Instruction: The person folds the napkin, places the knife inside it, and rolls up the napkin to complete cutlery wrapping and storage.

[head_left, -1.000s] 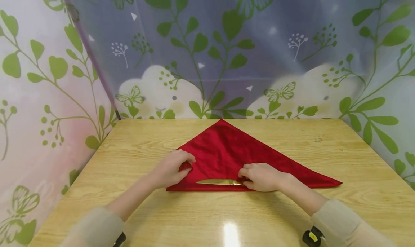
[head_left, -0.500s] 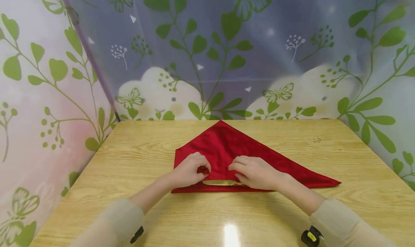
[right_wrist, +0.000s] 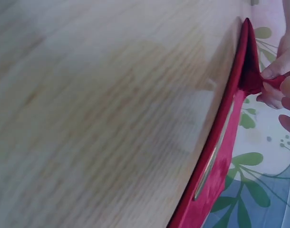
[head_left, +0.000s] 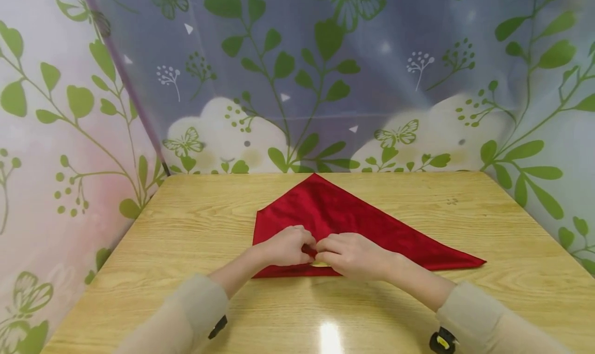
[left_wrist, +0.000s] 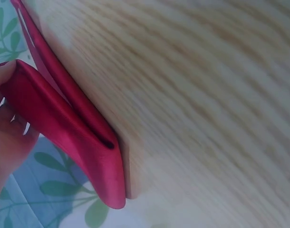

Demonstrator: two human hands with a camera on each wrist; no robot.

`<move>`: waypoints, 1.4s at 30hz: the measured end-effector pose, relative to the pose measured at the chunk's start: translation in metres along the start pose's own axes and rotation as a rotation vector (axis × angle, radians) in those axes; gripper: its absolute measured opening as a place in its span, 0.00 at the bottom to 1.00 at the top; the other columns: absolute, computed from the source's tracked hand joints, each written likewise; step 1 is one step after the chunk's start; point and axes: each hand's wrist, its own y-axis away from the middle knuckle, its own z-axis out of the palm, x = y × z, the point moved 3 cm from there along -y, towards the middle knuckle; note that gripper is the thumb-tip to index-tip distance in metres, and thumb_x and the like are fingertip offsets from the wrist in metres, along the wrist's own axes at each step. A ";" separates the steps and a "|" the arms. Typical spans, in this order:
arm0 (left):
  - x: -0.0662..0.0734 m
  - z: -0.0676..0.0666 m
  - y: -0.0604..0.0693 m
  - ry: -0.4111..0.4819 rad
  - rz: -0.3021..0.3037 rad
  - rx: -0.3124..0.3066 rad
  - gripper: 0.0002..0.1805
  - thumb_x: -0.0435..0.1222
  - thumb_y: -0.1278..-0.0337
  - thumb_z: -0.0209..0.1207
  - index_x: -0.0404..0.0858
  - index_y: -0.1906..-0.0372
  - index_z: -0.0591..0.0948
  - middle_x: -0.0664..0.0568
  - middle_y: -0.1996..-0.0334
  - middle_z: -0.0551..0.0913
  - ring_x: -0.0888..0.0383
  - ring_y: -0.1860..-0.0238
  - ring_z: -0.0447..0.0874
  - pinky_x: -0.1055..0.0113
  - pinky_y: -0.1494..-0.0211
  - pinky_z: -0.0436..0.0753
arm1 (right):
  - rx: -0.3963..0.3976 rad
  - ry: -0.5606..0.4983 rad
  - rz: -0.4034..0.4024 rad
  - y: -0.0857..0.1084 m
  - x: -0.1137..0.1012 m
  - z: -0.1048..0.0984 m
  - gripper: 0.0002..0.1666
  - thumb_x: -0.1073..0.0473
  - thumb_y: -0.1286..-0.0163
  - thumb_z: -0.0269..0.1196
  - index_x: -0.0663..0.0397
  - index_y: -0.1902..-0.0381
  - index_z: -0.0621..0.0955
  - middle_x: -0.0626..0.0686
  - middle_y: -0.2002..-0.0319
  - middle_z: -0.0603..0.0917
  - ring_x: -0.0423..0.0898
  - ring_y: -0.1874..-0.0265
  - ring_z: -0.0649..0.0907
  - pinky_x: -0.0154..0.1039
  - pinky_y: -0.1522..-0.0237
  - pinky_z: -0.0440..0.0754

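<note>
Both arms reach in from the bottom of the head view, converging at centre. Left forearm (head_left: 241, 270) slants up-right out of a beige left sleeve (head_left: 200, 303); right forearm (head_left: 416, 280) slants up-left out of a matching right sleeve (head_left: 471, 312). Wrists bare. Left hand (head_left: 289, 246): back up, fingers bent, pinching; left wrist view has thumb one side, fingers opposite, small gaps between them. Right hand (head_left: 354, 255): back up, fingers bent, tips pointing left toward the left hand's; touching or just beside, can't tell. Right grip unclear, mostly cropped in right wrist view.
</note>
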 end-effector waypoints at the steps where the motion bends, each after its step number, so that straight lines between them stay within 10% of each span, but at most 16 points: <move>1: 0.000 0.000 -0.001 -0.014 0.003 -0.004 0.10 0.37 0.51 0.64 0.42 0.61 0.85 0.62 0.67 0.81 0.63 0.62 0.72 0.69 0.54 0.70 | -0.004 0.009 -0.010 0.001 0.000 0.001 0.05 0.67 0.36 0.56 0.57 0.64 0.79 0.50 0.60 0.80 0.42 0.63 0.80 0.29 0.61 0.77; 14: 0.006 0.008 -0.003 -0.098 0.095 0.003 0.03 0.36 0.52 0.64 0.44 0.69 0.83 0.63 0.75 0.77 0.64 0.68 0.69 0.70 0.59 0.68 | -0.011 0.171 -0.131 0.005 -0.003 0.010 0.16 0.66 0.27 0.41 0.57 0.63 0.78 0.50 0.63 0.78 0.40 0.66 0.78 0.28 0.66 0.75; 20: 0.007 0.012 0.003 -0.432 0.255 0.144 0.03 0.40 0.52 0.64 0.47 0.71 0.81 0.62 0.75 0.75 0.63 0.67 0.71 0.66 0.55 0.68 | -0.022 0.225 -0.170 0.009 -0.004 0.012 0.16 0.67 0.29 0.42 0.56 0.66 0.77 0.48 0.65 0.78 0.39 0.68 0.77 0.26 0.66 0.74; 24: 0.006 0.011 0.012 -0.596 0.318 0.244 0.09 0.43 0.52 0.64 0.45 0.67 0.79 0.59 0.70 0.76 0.60 0.64 0.72 0.63 0.51 0.67 | 0.001 0.210 -0.145 0.011 -0.002 0.010 0.15 0.67 0.29 0.42 0.55 0.69 0.76 0.48 0.66 0.78 0.39 0.71 0.76 0.27 0.69 0.74; 32: 0.001 0.003 0.040 -0.627 0.297 0.357 0.27 0.52 0.59 0.67 0.41 0.56 0.74 0.52 0.60 0.73 0.55 0.57 0.72 0.60 0.50 0.69 | 0.030 0.079 0.040 0.013 0.003 0.004 0.13 0.65 0.37 0.44 0.54 0.72 0.76 0.46 0.72 0.76 0.38 0.76 0.75 0.27 0.73 0.74; 42: -0.004 0.012 0.063 -0.761 0.322 0.213 0.08 0.39 0.56 0.63 0.45 0.74 0.74 0.59 0.79 0.70 0.62 0.76 0.68 0.68 0.67 0.64 | 0.020 0.041 0.101 0.026 0.005 -0.004 0.16 0.64 0.36 0.43 0.55 0.69 0.78 0.48 0.72 0.76 0.40 0.74 0.74 0.29 0.71 0.75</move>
